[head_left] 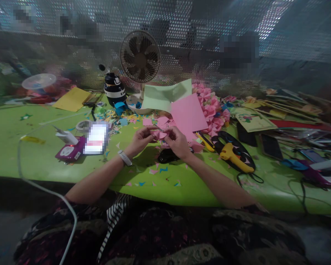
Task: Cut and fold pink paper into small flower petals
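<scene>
Green covering spreads over the table [193, 189], the broadest item I survey from my remote seat. At its far side stands a fan [140, 57]; whether it runs I cannot tell, but a draught would, I judge, scatter loose paper. A heap of pink folded papers [211, 110] lies beyond the hands, with a pale green sheet [160, 96] and a pink sheet [189, 112] crowding the space before it. The left hand [141, 140] and right hand [177, 142] each pinch, fingertips drawn close, one pink paper piece [161, 135], held between them above the near part of the table. Uneven pressure could crease or tear it. To the right, a yellow glue gun [235, 158] and a yellow cutter [205, 141] stand in the way of a rightward reach; the forearm could snag the gun's cord. Small paper scraps [162, 170], the least items, litter the near surface, where a dropped piece might be lost.
</scene>
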`<state>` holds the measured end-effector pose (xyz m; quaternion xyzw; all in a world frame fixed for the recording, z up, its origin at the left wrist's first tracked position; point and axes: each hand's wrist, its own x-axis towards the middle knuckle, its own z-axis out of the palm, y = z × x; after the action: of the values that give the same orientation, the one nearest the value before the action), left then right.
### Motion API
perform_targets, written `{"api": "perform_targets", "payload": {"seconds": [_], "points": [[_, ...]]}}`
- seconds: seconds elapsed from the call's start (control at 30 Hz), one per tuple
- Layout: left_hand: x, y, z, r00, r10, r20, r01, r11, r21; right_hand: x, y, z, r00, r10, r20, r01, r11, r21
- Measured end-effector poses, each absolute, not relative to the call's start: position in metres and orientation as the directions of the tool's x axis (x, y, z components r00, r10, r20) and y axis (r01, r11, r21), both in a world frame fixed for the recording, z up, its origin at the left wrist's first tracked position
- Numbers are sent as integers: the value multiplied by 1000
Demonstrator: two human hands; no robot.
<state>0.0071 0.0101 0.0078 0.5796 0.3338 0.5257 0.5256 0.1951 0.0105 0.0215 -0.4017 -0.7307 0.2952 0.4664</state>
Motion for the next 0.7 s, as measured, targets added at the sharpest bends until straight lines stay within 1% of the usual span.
{"api": "perform_targets", "payload": {"seconds": [0.2, 0.3, 0.37, 0.47, 0.53, 0.57, 0.7], "points": [[10, 7, 9, 192, 960, 204, -166, -173, 971, 196, 9, 20, -218, 823, 524, 369, 567, -737], [11, 5, 10, 172, 969, 179, -154, -153, 976, 197, 11, 18, -238, 775, 586, 388, 629, -674], [12, 4, 10, 169, 972, 165, -150, -140, 979, 198, 12, 18, -259, 718, 646, 423, 685, -593], [12, 3, 11, 172, 972, 161, -155, -135, 979, 199, 13, 20, -297, 624, 723, 512, 743, -430], [12, 3, 11, 171, 972, 161, -161, -133, 978, 200, 13, 21, -332, 590, 736, 558, 752, -351], [13, 2, 11, 173, 972, 160, -165, -131, 977, 200, 13, 21, -346, 586, 733, 572, 751, -331], [14, 1, 11, 170, 972, 164, -180, -133, 975, 201, 14, 20, -396, 608, 688, 599, 739, -308]]}}
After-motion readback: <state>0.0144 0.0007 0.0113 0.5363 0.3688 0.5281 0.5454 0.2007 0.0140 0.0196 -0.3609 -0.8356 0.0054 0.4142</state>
